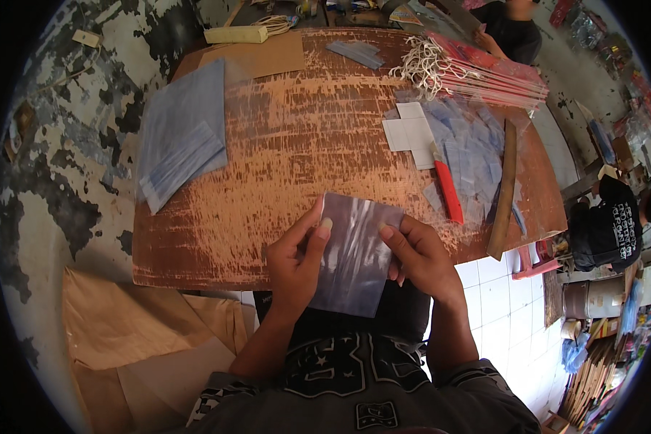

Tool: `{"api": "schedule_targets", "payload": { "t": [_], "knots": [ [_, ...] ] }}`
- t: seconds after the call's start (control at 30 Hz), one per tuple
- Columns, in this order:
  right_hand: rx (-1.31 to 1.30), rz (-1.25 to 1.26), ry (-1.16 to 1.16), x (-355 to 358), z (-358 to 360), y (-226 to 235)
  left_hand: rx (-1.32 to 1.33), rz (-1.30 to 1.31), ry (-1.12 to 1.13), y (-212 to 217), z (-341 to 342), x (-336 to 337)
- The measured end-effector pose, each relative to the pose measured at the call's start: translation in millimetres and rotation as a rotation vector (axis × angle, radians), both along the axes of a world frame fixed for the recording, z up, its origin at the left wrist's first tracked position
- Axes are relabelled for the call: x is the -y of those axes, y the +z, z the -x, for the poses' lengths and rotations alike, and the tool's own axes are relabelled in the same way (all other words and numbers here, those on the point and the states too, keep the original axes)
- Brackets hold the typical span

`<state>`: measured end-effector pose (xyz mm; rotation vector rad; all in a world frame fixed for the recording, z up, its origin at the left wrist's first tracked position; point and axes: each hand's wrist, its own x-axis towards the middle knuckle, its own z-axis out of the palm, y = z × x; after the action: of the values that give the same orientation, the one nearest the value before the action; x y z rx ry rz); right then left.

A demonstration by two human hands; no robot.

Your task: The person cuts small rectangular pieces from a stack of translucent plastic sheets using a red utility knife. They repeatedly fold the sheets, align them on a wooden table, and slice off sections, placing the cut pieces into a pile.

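Note:
Between my two hands I hold a clear bluish plastic sheet (354,253), shiny and lightly creased, over the table's near edge and my lap. My left hand (296,257) pinches its left side, thumb on top. On the right side, my right hand (418,253) grips it with the thumb near the upper corner; the fingers behind are partly hidden. To the right lies a red-handled cutter knife (447,189), next to white card pieces (412,134) and a loose heap of bluish plastic pieces (466,148). At the left is a stack of larger bluish plastic sheets (188,108).
The worn brown wooden table (282,145) bears a wooden strip (504,188) at right, a red pile with white cords (477,72) behind, and cardboard (267,54). Brown paper (137,325) lies lower left. One person (510,29) sits at the far right, another (607,224) farther right.

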<state>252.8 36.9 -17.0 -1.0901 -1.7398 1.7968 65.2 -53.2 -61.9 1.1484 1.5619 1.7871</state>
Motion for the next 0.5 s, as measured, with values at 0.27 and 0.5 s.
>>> {"api": "schedule_targets", "payload": {
  "t": [0.27,0.5],
  "knots": [
    [-0.056,-0.026,0.004,0.2,-0.2,3.7,0.436,0.044,-0.240,5.6,1.7,2.3],
    [-0.062,-0.043,0.015,4.8,-0.4,2.3,0.566,0.331,-0.549,-0.6,9.8,18.1]
  ]
}}
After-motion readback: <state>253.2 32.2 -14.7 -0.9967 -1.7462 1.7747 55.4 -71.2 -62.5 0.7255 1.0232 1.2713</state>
